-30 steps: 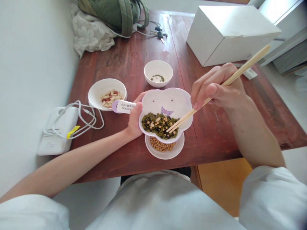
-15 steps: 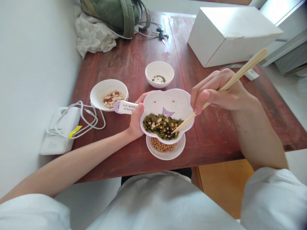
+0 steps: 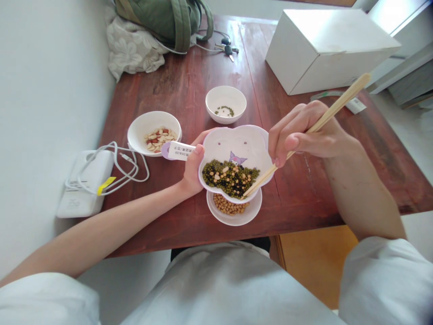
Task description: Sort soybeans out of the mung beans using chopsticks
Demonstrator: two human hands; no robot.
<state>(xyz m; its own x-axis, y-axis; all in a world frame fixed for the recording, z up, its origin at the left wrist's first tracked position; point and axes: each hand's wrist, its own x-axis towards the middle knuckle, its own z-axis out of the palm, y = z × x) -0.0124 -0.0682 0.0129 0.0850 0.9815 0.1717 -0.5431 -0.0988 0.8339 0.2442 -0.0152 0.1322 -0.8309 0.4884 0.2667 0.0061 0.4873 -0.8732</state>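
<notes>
My left hand (image 3: 195, 168) grips a white and lilac flower-shaped bowl (image 3: 221, 142) by its left side, near the labelled handle. The bowl tilts toward me; mixed green, black and yellow beans (image 3: 230, 178) lie along its lower side. Held in my right hand (image 3: 304, 133) is a pair of wooden chopsticks (image 3: 341, 103), their tips down among the beans at the bowl's lower right. Directly below, partly covered by the tilted bowl, stands a white bowl (image 3: 237, 220) of yellow soybeans (image 3: 230, 206).
A white bowl (image 3: 135, 128) with peanuts and other pale seeds stands left. Farther back is another white bowl (image 3: 226, 95) with a few green beans. A power bank (image 3: 84, 198) with cable, a green bag (image 3: 158, 22), keys (image 3: 228, 48) and a white box (image 3: 304, 54) surround them.
The chopstick tips have shifted slightly down and toward the bowl's lower rim, and the upper ends have swung a little left. The left hand and bowl look nearly unmoved.
</notes>
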